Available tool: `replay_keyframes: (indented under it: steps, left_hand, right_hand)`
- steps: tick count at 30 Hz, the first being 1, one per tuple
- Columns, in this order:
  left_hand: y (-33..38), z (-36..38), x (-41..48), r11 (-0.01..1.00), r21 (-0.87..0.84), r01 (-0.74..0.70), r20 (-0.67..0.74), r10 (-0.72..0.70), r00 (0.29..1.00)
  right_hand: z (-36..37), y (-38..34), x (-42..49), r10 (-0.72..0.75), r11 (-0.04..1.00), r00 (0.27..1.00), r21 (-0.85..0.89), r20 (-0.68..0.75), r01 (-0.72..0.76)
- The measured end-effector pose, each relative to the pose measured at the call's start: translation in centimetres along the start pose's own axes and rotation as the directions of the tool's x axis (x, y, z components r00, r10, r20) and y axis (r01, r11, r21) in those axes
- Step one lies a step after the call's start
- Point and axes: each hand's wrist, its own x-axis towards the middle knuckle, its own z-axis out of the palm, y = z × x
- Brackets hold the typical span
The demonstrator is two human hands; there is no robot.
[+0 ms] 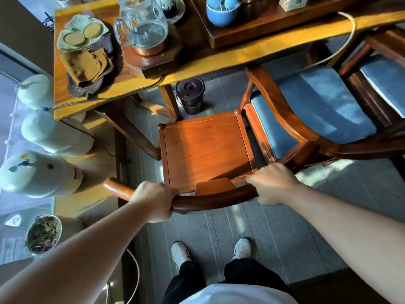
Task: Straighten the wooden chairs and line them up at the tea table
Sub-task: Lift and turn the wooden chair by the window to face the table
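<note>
A wooden chair with a bare reddish seat (203, 150) stands right in front of me, facing the tea table (219, 60). Its curved dark top rail (210, 199) runs across below the seat. My left hand (153, 200) is closed around the rail's left part and my right hand (271, 183) around its right end. To the right, touching or nearly touching it, is a second wooden chair with a blue cushion (317, 106), partly under the table. A third chair with a blue cushion (385, 82) shows at the right edge.
A dark lidded bucket (190, 97) stands on the floor under the table, just beyond the chair. On the table are a glass kettle (142, 25), a wooden tray with blue cups (221, 9) and a cord. Pale ceramic jars (41, 174) line a low ledge at left.
</note>
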Motion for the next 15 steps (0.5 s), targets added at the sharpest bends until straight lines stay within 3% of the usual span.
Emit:
replay_keyframes:
  steps: [7,15]
  left_hand:
    - [-1.7,0.2,1.2,1.000,-0.015,0.026,-0.050,-0.027,0.998]
    - [-1.7,-0.2,1.7,0.993,-0.070,0.099,-0.055,-0.103,0.993]
  right_hand:
    - [-0.8,1.0,2.2,-0.050,0.994,0.998,-0.099,-0.035,0.047]
    - [-3.3,2.0,4.1,-0.059,0.993,0.997,-0.096,0.050,0.063]
